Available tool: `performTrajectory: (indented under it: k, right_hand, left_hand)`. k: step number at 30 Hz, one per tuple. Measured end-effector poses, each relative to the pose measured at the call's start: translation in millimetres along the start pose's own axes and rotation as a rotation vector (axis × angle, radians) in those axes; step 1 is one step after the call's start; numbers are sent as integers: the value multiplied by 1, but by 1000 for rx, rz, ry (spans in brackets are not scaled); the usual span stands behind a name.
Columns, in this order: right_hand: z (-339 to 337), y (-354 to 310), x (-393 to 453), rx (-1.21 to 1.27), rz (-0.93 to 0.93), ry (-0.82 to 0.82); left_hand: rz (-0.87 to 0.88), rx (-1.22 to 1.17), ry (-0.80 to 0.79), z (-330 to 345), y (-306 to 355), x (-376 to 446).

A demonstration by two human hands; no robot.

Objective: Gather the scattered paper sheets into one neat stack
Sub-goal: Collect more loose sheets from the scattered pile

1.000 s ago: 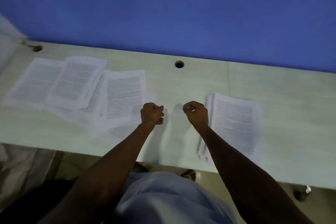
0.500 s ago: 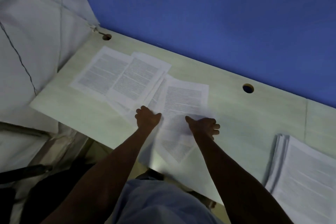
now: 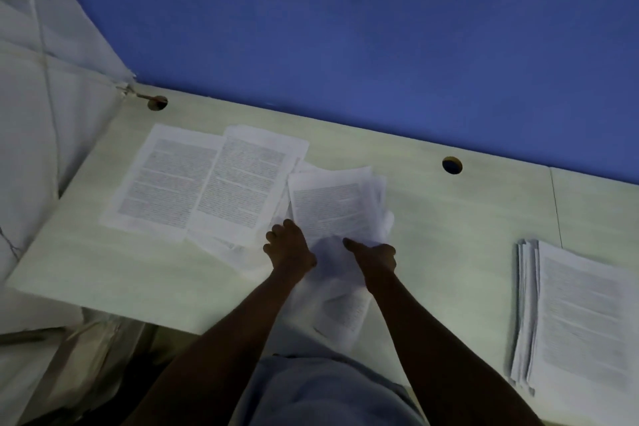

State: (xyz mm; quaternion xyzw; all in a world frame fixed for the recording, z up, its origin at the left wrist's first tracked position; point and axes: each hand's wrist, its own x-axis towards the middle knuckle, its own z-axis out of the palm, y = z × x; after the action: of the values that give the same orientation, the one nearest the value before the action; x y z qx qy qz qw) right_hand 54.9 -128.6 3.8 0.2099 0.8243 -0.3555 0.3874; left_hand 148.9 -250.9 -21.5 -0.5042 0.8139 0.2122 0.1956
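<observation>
Printed paper sheets lie scattered on the pale desk (image 3: 103, 273). Two of them, a left sheet (image 3: 166, 176) and a second sheet (image 3: 245, 180), lie flat side by side and overlap. To their right is a loose bunch of middle sheets (image 3: 332, 207), partly lifted and curling. My left hand (image 3: 288, 247) grips the bunch's lower left edge with curled fingers. My right hand (image 3: 375, 254) holds its lower right edge, thumb on top. Another sheet (image 3: 342, 308) between my forearms hangs over the desk's front edge. A gathered stack (image 3: 581, 315) lies at the far right.
A blue wall (image 3: 345, 28) runs behind the desk. Two round cable holes, a middle hole (image 3: 452, 165) and a left hole (image 3: 157, 103), sit near the back edge. White cloth-covered surfaces (image 3: 41, 114) border the desk's left end. A seam (image 3: 555, 207) crosses the desktop left of the stack.
My hands left the spot beside the stack, where they were fists, and moved left onto the scattered sheets. The middle sheets are now bunched and lifted between both hands.
</observation>
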Motion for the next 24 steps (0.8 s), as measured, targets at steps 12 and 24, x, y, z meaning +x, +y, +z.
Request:
performTrajectory:
  k: [12,24]
  right_hand:
    - [-29,-3,15,151,-227,-188]
    - [-116,46,36,264,-212,-120]
  left_hand:
    - [-113,-659,-135,-24,-48,-8]
    - [-159,-637,-496,-50,3,-46]
